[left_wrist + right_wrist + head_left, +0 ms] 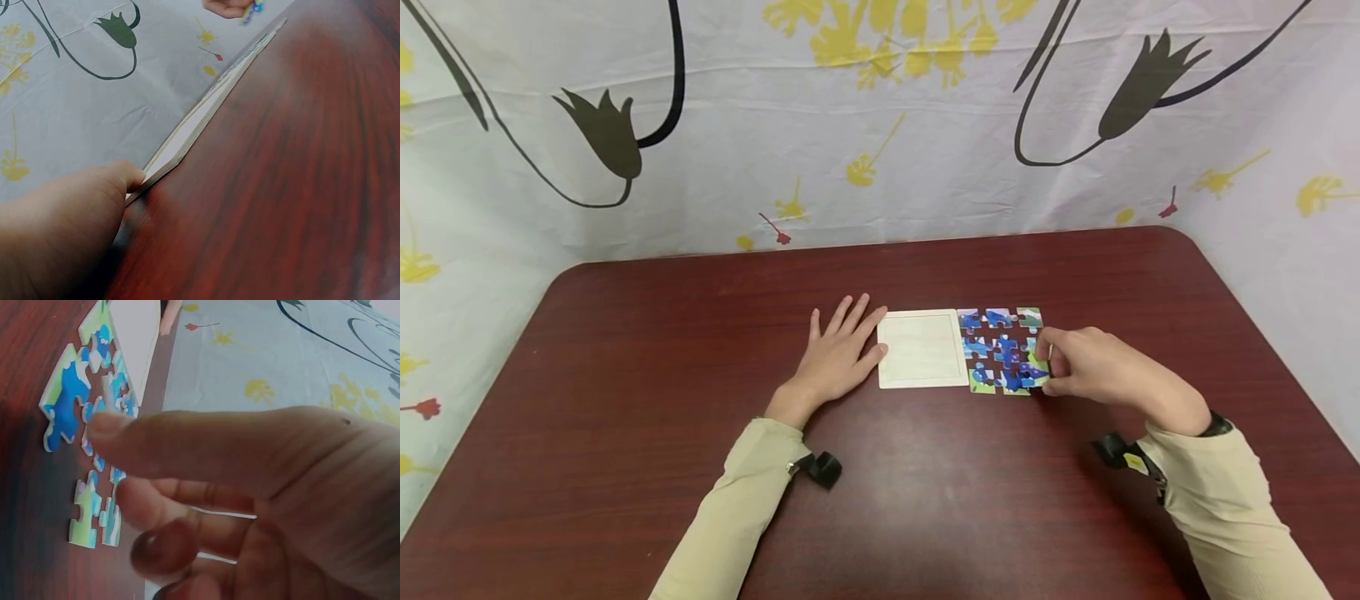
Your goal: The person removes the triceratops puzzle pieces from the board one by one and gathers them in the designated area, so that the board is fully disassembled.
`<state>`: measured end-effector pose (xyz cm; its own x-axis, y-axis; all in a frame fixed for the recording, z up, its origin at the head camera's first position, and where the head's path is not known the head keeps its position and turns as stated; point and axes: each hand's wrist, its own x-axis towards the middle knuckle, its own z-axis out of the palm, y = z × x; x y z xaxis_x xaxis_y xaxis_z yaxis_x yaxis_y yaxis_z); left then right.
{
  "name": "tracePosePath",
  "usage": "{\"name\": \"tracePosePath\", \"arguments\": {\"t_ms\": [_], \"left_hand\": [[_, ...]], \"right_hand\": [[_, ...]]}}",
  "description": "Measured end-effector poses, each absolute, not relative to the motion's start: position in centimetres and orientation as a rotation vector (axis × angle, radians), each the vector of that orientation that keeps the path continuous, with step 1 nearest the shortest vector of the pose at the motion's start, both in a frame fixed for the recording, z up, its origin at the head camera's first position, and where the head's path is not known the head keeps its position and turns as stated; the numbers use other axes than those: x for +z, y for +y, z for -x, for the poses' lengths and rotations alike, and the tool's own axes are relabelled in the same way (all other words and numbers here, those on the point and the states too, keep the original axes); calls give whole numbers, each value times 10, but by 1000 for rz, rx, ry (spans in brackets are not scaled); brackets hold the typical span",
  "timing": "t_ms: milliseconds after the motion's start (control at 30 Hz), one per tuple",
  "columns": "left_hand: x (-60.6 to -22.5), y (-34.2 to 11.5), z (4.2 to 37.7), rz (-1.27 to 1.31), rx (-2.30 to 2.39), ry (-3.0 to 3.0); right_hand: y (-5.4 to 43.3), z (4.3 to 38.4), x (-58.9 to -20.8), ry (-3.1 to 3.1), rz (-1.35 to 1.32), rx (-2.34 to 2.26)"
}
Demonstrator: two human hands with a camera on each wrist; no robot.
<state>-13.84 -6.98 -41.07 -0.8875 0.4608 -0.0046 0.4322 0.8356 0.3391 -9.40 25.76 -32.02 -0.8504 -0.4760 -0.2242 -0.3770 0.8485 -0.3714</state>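
Note:
My left hand [835,358] lies spread on the table, its thumb and index finger touching the left edge of a pale square puzzle tray [922,350]. In the left wrist view, the thumb [128,176] rests at the tray's corner. My right hand [1093,367] pinches a blue and green jigsaw piece [1033,373] between thumb and fingers. The left wrist view shows that piece [253,11] raised above the tabletop. Below and beside it, several loose jigsaw pieces [997,317] lie in rough rows against the tray's right edge. In the right wrist view, the thumb partly hides them.
The dark red wooden table [887,500] has rounded far corners. A white cloth [715,167] with flower prints hangs behind it and at both sides. A small black camera [823,469] is strapped at the left wrist, another [1111,450] at the right.

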Motion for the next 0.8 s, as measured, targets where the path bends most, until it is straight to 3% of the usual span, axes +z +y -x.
{"name": "tracePosePath", "arguments": {"t_ms": [800], "left_hand": [[-412,-70,138,-701,516,2929]], "right_hand": [[266,99,-332,2628,509,-392]]}}
